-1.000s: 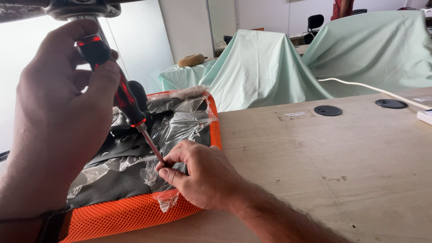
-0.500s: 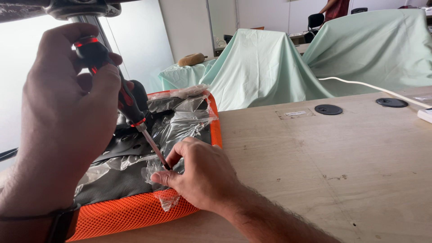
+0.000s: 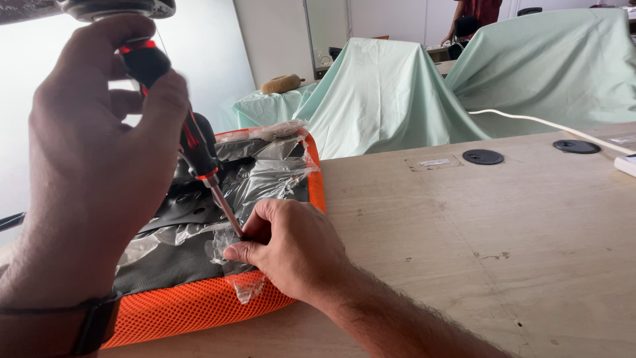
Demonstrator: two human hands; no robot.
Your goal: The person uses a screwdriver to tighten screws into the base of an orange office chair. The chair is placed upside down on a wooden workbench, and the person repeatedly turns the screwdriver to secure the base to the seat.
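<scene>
1. The screwdriver (image 3: 192, 142) has a black handle with red bands and a thin metal shaft. It stands tilted, handle up and to the left, tip down and to the right. The left hand (image 3: 93, 172) wraps the top of the handle; the tip sits at the fingertips of the right hand (image 3: 291, 248).
2. The orange mesh seat cushion (image 3: 199, 305) lies upside down on the wooden table (image 3: 477, 232), near its left edge. Its dark underside faces up, edged by the orange mesh.
3. Clear plastic wrap (image 3: 265, 176), crumpled and torn open, lies loosely over the dark underside; a shred hangs over the near orange edge below the right hand.
</scene>
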